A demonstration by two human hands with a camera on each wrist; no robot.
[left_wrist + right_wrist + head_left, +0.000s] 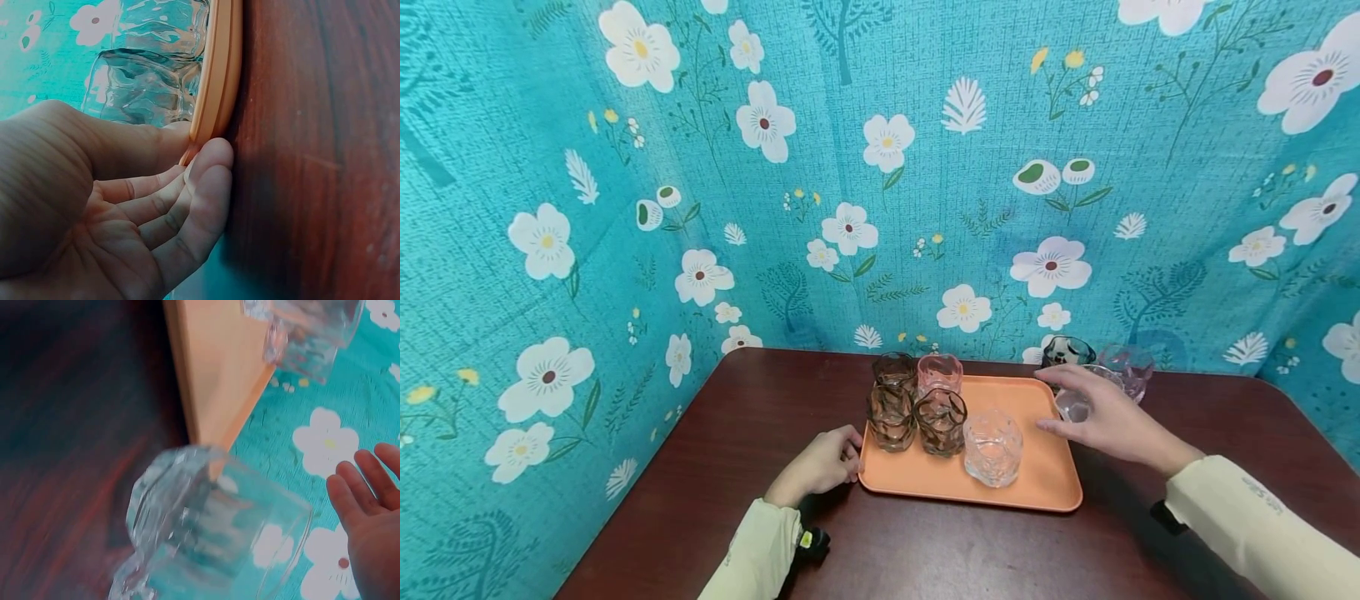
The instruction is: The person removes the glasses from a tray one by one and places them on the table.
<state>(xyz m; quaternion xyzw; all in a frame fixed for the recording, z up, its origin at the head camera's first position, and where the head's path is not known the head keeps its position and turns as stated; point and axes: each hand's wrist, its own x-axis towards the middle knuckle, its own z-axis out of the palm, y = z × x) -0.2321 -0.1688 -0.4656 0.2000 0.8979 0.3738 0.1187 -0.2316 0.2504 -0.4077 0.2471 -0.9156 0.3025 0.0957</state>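
Note:
My left hand pinches the left edge of an orange tray; in the left wrist view the thumb lies on the inner side of the rim and the fingers behind it. My right hand is spread beside a clear glass just right of the tray, fingers apart from it in the right wrist view. On the tray stand another clear glass, a pink glass and several brown-tinted glasses, grouped toward the left.
Behind my right hand, a dark grey glass and a purplish glass stand at the table's back edge. The dark red-brown table meets a teal flowered cloth at the back and left.

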